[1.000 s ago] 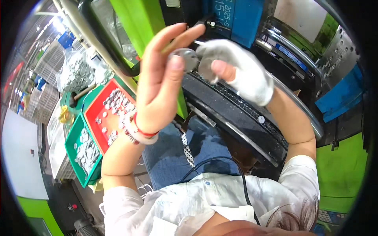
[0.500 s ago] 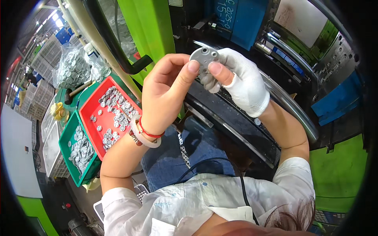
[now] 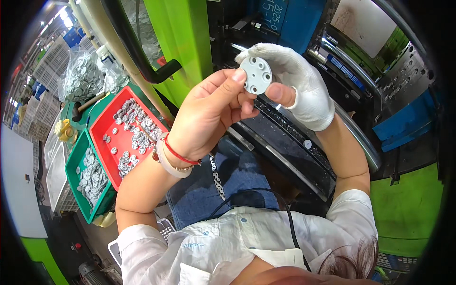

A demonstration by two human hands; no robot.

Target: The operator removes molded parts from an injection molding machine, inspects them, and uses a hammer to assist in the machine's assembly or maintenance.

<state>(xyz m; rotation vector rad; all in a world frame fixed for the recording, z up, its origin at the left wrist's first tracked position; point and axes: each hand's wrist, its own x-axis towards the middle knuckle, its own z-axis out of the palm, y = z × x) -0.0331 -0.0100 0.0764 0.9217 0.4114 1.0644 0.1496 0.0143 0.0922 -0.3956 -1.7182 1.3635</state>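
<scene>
Here the round grey plastic disc sits upright between both hands, its holed face turned to the camera. The left hand pinches its left edge with closed fingers; the gloved right hand grips the right edge, equally near.

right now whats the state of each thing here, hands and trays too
grey disc: held up, pinched between both hands
left hand: bare, fingertips on the disc
right hand: in a white glove, thumb bare, gripping the disc
red tray: partly filled with small grey parts
green tray: holds more grey parts
</scene>
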